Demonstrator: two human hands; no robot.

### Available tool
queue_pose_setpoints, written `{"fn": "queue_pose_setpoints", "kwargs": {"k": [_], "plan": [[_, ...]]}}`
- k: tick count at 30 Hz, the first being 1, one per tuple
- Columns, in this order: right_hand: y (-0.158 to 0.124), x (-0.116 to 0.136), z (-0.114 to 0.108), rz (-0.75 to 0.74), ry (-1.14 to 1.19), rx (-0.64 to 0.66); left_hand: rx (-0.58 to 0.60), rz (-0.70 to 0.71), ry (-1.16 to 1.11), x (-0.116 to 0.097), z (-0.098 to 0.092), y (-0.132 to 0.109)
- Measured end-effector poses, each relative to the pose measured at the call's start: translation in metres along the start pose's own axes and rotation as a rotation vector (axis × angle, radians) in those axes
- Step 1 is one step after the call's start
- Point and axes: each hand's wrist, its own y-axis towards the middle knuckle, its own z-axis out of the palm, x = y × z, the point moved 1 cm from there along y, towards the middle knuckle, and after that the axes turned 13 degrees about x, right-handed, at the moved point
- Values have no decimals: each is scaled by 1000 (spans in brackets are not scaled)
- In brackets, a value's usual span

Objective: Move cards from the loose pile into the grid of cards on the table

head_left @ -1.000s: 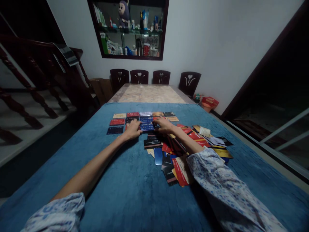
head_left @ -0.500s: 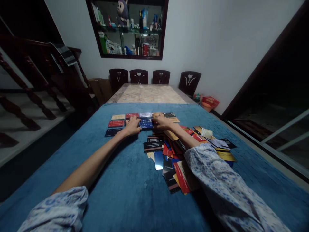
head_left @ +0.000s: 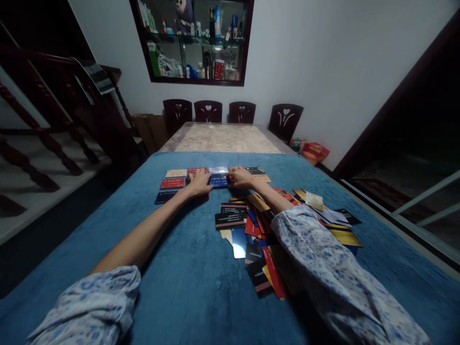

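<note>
A blue bank card (head_left: 219,181) lies in a grid of cards on the blue cloth, between my two hands. My left hand (head_left: 199,183) rests over the cards at its left, fingers bent and apart, thumb near the blue card's lower left corner. Touching the blue card's right side is my right hand (head_left: 241,178), its fingers spread and curled down. Behind the blue card is a pale silver card (head_left: 218,170). To the left lie a cream card (head_left: 176,173), a red card (head_left: 173,183) and a dark blue card (head_left: 164,197). My hands partly cover other cards.
A loose pile of mixed cards (head_left: 230,221) spreads under and around my right forearm, with more cards (head_left: 343,235) to its right. Beyond the blue cloth (head_left: 187,268) is the bare tabletop (head_left: 219,136). Several dark chairs (head_left: 208,111) stand at the far end.
My view has shifted a little. My right hand has edged slightly away from me at the blue card's side. My left hand stays about where it was.
</note>
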Motion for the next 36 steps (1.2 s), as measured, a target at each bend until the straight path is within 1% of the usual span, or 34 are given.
{"fn": "queue_pose_setpoints", "kwargs": {"k": [5,9,14,21,28,36], "plan": [[5,-1,-4,-4,-41,36,38,-28,34,-2,-3,3],[4,0,-7,-6,-49,43,39,-27,51,0,-2,7],[1,2,-11,9,-49,89,44,-24,67,1,0,12],[1,3,-12,9,-43,76,45,-21,65,4,0,16],[1,5,-14,29,-47,106,54,-24,92,4,0,17],[0,7,-16,38,-67,126,34,-8,99,6,1,17]]}}
